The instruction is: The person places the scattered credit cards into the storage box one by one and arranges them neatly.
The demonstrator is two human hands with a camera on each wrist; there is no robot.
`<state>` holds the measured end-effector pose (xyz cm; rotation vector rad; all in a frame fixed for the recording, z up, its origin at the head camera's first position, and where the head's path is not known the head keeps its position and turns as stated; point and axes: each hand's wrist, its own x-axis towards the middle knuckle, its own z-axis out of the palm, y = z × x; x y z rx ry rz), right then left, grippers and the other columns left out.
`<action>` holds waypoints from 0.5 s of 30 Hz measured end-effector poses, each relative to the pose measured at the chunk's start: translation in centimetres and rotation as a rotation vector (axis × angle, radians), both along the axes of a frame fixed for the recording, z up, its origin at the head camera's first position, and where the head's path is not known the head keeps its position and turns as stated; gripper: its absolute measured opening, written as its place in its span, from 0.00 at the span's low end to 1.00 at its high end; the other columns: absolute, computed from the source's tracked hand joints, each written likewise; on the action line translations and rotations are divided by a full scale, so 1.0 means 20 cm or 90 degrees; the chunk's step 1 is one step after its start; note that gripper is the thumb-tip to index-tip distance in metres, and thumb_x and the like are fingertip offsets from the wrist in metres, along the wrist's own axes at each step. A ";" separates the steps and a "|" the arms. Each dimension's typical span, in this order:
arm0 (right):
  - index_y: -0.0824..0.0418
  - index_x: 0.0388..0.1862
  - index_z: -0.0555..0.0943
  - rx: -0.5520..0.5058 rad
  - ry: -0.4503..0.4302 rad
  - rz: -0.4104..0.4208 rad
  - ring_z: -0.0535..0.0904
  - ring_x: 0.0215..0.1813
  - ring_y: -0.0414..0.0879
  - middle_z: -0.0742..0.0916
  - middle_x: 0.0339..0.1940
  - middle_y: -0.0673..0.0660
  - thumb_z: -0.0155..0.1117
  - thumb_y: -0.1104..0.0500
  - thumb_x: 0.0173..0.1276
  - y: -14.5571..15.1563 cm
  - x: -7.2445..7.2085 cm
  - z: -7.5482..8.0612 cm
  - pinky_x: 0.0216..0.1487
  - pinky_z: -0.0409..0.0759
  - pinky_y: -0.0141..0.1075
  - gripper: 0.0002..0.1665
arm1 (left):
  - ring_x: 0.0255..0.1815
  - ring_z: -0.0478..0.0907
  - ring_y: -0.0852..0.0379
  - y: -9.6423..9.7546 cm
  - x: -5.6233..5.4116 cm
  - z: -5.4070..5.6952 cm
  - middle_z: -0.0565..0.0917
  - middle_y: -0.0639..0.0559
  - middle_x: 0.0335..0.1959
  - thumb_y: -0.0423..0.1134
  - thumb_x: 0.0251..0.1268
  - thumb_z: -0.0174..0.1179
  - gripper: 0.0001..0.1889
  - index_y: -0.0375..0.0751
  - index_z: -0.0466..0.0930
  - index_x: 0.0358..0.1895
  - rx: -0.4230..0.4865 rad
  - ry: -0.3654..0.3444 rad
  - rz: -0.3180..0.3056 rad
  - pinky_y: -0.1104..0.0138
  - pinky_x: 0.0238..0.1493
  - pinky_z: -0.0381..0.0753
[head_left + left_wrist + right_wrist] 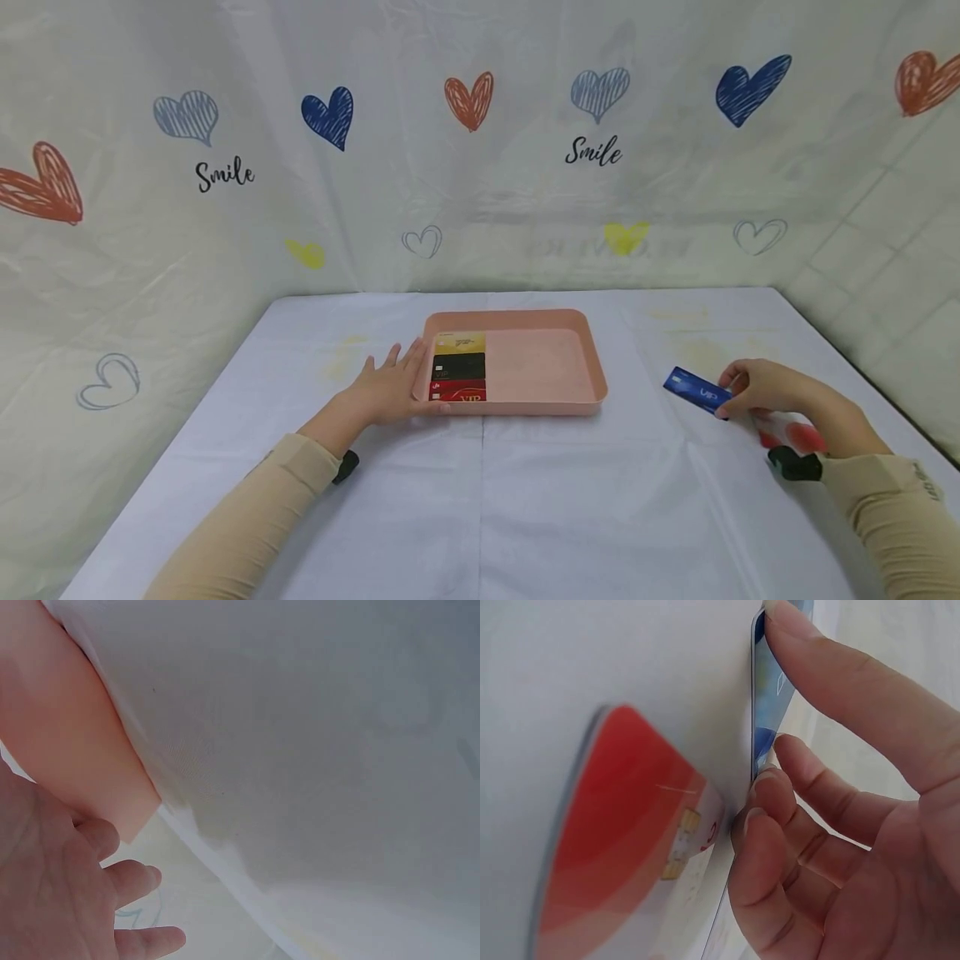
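Observation:
A pink tray (543,362) lies on the white-covered table, and three cards sit overlapping along its left side: a gold card (461,342), a black card (459,367) and a red card (457,391). My left hand (390,387) touches the tray's left edge with fingers spread; the left wrist view shows its palm (52,877) beside the tray's outer wall (75,727). Out to the right, my right hand (772,390) pinches a blue VIP card (693,388) at its right end, between thumb and fingers. Beneath that hand a red and white card (622,825) lies on the table, partly hidden.
A white cloth (555,500) covers the table. Behind it hangs a pale sheet (510,192) printed with hearts and the word Smile. Dark wrist straps (795,463) show at both sleeves.

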<state>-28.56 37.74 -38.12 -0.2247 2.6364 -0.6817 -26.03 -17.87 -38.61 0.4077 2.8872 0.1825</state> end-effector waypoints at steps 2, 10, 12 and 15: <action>0.76 0.47 0.74 0.001 -0.001 -0.006 0.75 0.37 0.50 0.79 0.36 0.59 0.80 0.56 0.59 -0.01 0.00 0.00 0.35 0.77 0.38 0.31 | 0.83 0.40 0.34 0.00 0.00 0.00 0.43 0.46 0.85 0.77 0.60 0.56 0.63 0.41 0.35 0.84 0.002 0.001 0.000 0.31 0.74 0.41; 0.76 0.45 0.73 0.005 -0.004 -0.022 0.74 0.37 0.50 0.78 0.35 0.59 0.80 0.56 0.59 -0.02 0.02 0.00 0.35 0.77 0.39 0.31 | 0.83 0.40 0.34 0.01 0.00 0.00 0.43 0.45 0.85 0.77 0.61 0.56 0.62 0.40 0.37 0.84 -0.003 0.000 -0.002 0.31 0.74 0.41; 0.75 0.44 0.73 0.011 -0.005 -0.024 0.74 0.37 0.50 0.77 0.34 0.58 0.81 0.55 0.59 -0.02 0.02 0.01 0.36 0.77 0.40 0.31 | 0.83 0.40 0.34 0.01 0.00 0.01 0.43 0.45 0.85 0.76 0.61 0.56 0.62 0.40 0.37 0.84 -0.003 -0.001 0.001 0.31 0.74 0.41; 0.75 0.43 0.74 0.014 -0.010 -0.027 0.74 0.37 0.50 0.77 0.34 0.59 0.81 0.54 0.58 -0.02 0.02 0.01 0.37 0.77 0.40 0.31 | 0.83 0.40 0.34 0.01 0.00 0.01 0.44 0.45 0.85 0.76 0.61 0.56 0.62 0.40 0.37 0.84 -0.001 0.000 0.003 0.31 0.74 0.41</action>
